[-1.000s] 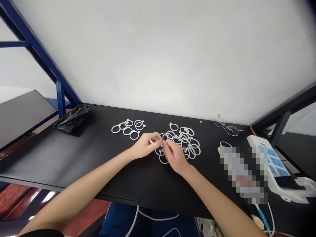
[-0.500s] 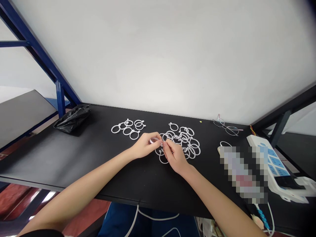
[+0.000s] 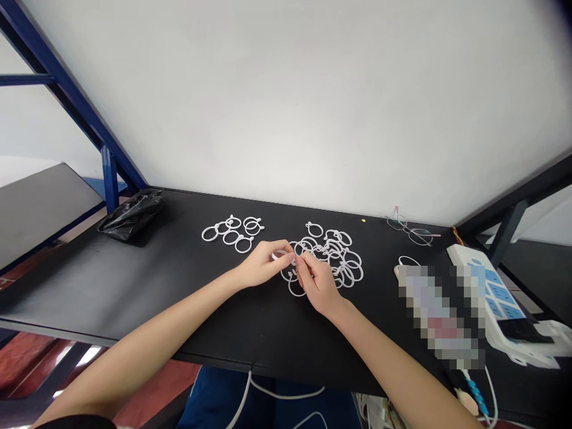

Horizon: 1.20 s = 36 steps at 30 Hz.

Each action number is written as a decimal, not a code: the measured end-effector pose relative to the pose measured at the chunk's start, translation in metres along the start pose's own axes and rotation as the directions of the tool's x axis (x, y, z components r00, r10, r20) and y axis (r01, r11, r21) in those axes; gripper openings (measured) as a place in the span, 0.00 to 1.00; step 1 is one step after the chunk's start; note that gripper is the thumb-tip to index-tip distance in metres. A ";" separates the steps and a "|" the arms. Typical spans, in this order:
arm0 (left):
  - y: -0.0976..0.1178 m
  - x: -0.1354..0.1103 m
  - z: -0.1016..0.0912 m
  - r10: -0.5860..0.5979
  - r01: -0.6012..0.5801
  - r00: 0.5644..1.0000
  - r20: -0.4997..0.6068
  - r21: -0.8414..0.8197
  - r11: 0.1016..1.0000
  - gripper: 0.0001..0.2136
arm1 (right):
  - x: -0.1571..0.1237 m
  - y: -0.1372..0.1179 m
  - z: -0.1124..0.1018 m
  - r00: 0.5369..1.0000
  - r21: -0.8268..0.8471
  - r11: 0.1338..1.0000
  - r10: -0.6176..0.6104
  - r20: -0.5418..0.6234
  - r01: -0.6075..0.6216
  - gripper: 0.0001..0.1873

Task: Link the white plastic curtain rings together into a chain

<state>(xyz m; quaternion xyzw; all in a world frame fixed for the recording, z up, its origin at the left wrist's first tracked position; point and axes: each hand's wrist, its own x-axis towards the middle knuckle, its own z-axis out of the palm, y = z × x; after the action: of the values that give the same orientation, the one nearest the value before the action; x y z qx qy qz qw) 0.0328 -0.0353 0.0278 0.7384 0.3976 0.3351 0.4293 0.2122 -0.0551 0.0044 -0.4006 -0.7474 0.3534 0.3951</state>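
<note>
One black bag lies far left, then seven rings on the surface. My left hand and right hand pinch one white ring by a ring pile too overlapped to count; one pair of glasses lies far right.

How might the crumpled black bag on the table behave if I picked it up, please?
The black bag is probably floppy, since it lies in loose folds. Its sheen suggests a slightly slippery surface. It seems unlikely to roll, being low and irregular; whether it holds anything is hidden.
</note>
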 end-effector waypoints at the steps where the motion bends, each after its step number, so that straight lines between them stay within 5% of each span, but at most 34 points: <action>1: 0.000 0.000 0.000 0.003 -0.003 1.000 -0.001 -0.001 1.000 0.12 | 0.000 0.000 0.000 1.000 -0.002 1.000 -0.003 -0.002 0.003 0.20; 36: -0.001 0.000 -0.001 0.018 -0.017 1.000 0.016 -0.010 1.000 0.12 | 0.000 0.000 0.000 1.000 0.003 1.000 -0.026 -0.015 0.026 0.18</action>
<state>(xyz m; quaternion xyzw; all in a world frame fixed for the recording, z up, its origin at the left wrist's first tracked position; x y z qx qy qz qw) 0.0319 -0.0350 0.0269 0.7424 0.3859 0.3349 0.4333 0.2123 -0.0553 0.0046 -0.3926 -0.7490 0.3466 0.4058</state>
